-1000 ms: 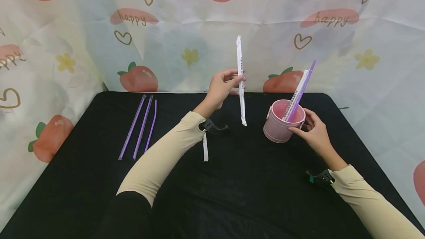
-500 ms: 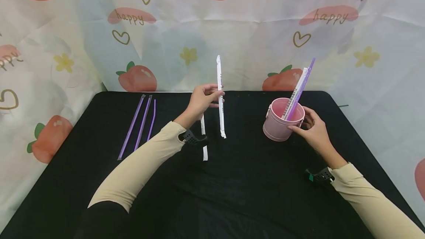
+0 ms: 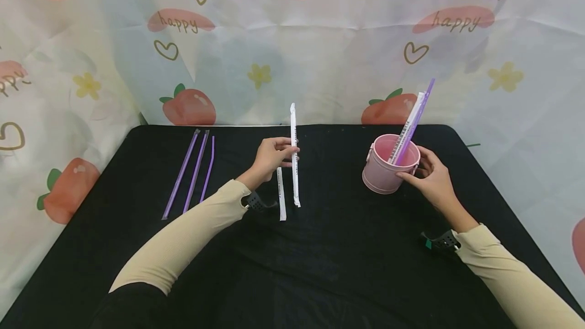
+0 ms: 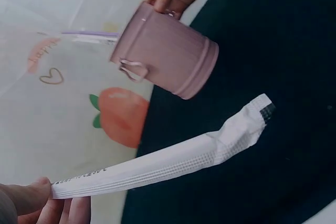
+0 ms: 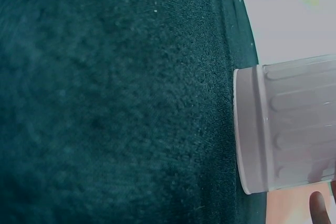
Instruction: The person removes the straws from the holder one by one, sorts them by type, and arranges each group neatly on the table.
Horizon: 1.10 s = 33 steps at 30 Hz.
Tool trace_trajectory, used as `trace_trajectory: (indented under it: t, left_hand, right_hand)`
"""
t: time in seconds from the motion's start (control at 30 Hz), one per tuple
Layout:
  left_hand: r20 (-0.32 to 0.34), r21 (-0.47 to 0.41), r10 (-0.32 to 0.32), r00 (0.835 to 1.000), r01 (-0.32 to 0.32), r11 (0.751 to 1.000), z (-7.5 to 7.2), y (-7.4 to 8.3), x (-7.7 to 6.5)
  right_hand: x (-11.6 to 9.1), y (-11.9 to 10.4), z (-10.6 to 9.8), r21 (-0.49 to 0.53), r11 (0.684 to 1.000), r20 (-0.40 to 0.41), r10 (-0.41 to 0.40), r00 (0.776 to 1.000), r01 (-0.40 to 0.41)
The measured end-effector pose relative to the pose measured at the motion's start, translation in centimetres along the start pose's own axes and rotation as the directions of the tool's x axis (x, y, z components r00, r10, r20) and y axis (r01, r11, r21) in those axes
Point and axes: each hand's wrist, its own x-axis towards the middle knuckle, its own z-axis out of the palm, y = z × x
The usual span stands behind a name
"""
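My left hand (image 3: 268, 158) pinches a white paper-wrapped straw (image 3: 294, 182) between thumb and fingers, holding it upright over the middle of the table. In the left wrist view the lower end of this wrapped straw (image 4: 157, 163) slants across, its paper tip crumpled. Another white wrapped straw (image 3: 281, 199) lies on the table just beneath that hand, its far end hidden. At the right, my right hand (image 3: 434, 179) grips a small pink bucket (image 3: 383, 175) by its near right side, thumb in front. Inside lean a white wrapped straw (image 3: 405, 127) and a purple straw (image 3: 418, 118).
Three purple straws lie side by side at the left: one (image 3: 180, 176) outermost, a second straw (image 3: 197, 170) and a third straw (image 3: 208, 166), partly hidden by the left sleeve (image 3: 183, 242). A black cloth (image 3: 347, 263) covers the table; a printed curtain (image 3: 315, 65) hangs behind.
My left hand has moved left and down with the wrapped straw, from close to the bucket to above the straw lying on the table. The right hand and bucket have stayed put.
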Motion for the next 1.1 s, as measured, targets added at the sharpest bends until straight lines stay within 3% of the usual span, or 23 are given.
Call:
trace_trajectory:
  t: [0.33,0.53,1.1]
  left_hand:
    - [-0.008,0.071,-0.088,0.996,0.088,0.994,0.3,-2.5,-0.3]
    - [-0.025,0.08,-0.123,0.992,0.124,0.989,0.4,-3.1,-0.4]
    - [-0.117,0.214,-0.063,0.991,0.087,0.973,0.3,-4.7,0.0]
  right_hand:
    - [-0.1,-0.1,0.1,0.009,1.0,-0.003,-0.017,1.0,0.017]
    - [-0.2,-1.0,0.1,0.013,1.0,-0.004,-0.014,1.0,0.015]
    - [-0.1,-0.2,-0.1,0.022,1.0,-0.006,-0.019,1.0,0.019]
